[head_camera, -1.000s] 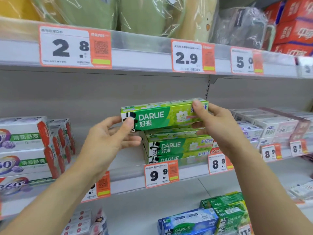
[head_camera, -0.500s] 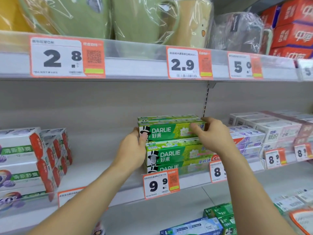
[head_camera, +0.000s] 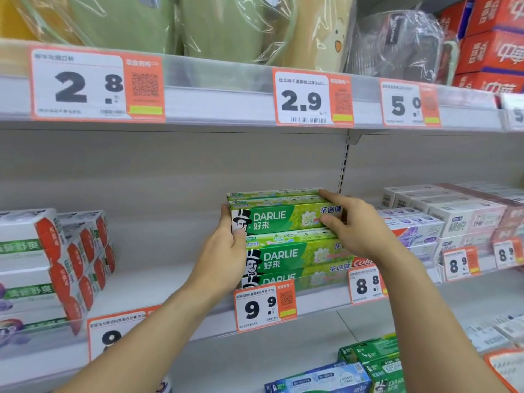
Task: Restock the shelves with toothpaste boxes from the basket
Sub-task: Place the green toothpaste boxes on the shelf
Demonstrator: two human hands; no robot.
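1. The top green toothpaste box [head_camera: 283, 219] is held at both ends atop the stack [head_camera: 295, 259] on the shelf [head_camera: 158, 282], seemingly to square it: left hand [head_camera: 226, 251] curled round one end, right hand [head_camera: 354, 225] pinching the other.
2. "DARLIE 好来" is printed on the boxes; the price tag [head_camera: 265, 307] below reads 9.9.

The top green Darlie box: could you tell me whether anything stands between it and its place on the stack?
Nothing visible does. The top Darlie box already lies on the stack, left hand and right hand at its ends.
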